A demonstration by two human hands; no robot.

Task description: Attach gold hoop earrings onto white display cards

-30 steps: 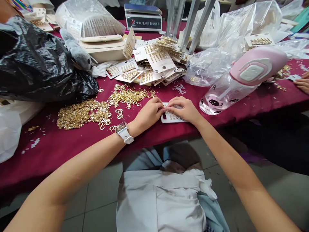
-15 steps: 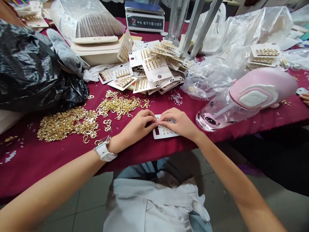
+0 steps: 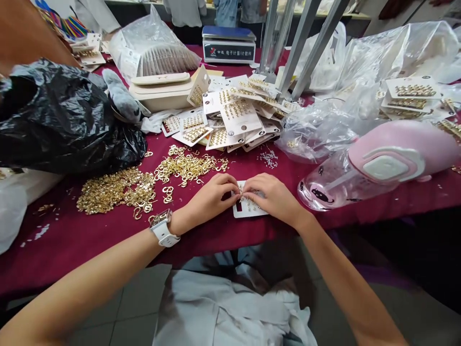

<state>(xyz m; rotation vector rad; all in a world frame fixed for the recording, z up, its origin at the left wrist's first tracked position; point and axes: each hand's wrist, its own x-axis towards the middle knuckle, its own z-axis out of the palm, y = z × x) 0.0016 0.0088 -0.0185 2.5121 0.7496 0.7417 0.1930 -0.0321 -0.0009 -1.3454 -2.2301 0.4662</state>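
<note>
A white earring card with small gold studs lies on the dark red cloth before me. Over its upper left part, the fingertips of my left hand and my right hand meet in a pinch. Whatever sits between them is too small and hidden to make out. Left of the card are a heap of gold hook-shaped pieces and a heap of small gold pieces. Tiny white bits lie just beyond my right hand.
Finished-looking earring cards are piled behind my hands. A pink-lidded bottle lies tilted at the right, near clear plastic bags. A black plastic bag fills the left. Behind stand a digital scale and metal posts.
The view has tilted up a little, so the table's things appear lower and further right. My hands keep their pinch over the card, with hardly any visible movement.
</note>
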